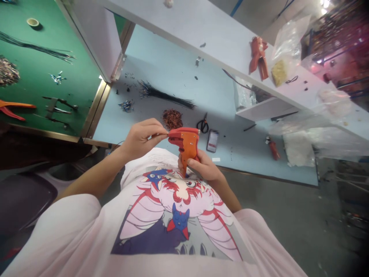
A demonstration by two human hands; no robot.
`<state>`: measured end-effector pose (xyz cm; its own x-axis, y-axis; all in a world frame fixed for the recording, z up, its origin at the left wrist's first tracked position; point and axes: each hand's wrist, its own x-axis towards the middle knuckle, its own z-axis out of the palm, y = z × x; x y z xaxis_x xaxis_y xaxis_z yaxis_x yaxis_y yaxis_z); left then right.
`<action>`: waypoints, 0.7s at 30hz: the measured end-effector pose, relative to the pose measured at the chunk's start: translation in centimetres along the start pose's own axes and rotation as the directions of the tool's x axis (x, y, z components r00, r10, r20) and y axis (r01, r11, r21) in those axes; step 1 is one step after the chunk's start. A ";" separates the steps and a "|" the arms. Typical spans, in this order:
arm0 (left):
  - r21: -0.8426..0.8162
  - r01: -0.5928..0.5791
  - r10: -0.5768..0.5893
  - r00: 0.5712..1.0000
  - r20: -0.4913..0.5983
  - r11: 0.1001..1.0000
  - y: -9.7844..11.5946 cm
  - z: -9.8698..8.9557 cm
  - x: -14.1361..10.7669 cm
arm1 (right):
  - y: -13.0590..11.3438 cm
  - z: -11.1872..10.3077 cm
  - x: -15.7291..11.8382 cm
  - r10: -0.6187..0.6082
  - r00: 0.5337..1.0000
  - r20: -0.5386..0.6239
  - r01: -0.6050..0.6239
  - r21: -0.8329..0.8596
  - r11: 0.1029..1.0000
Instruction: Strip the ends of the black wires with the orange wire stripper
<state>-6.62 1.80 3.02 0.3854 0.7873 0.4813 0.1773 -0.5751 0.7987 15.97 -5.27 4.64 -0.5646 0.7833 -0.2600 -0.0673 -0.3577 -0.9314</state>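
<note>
My right hand [203,165] is wrapped round the handle of an orange and red pistol-grip wire stripper [189,143], held upright in front of my shirt. My left hand [142,137] has its thumb and fingertips pinched together at the stripper's nose; whatever they hold is too small to make out. Just beyond the tool, a pile of copper-coloured scraps [172,118] lies on the light blue table [175,50]. Behind that pile rests a bundle of black wires [170,96]. Short blue-and-silver pieces [126,106] form a small heap on its left.
Black-handled scissors [203,125] and a phone [212,140] lie right of the stripper. A white shelf [219,38] crosses above the table, carrying another red tool [258,57] and plastic bags. On the left, a green table [72,44] holds wires and orange-handled pliers [17,107].
</note>
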 end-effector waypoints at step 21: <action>-0.524 0.407 -0.408 0.905 0.120 0.749 0.5 0.9 -0.1 | 0.1 0.1 0.0 0.029 0.999 -0.023 -0.029 -0.002 1.000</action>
<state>-5.77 1.24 3.07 0.3848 0.9206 0.0666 -0.1849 0.0062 0.9827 15.87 -5.33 4.62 -0.5476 0.7841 -0.2922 -0.0495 -0.3790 -0.9241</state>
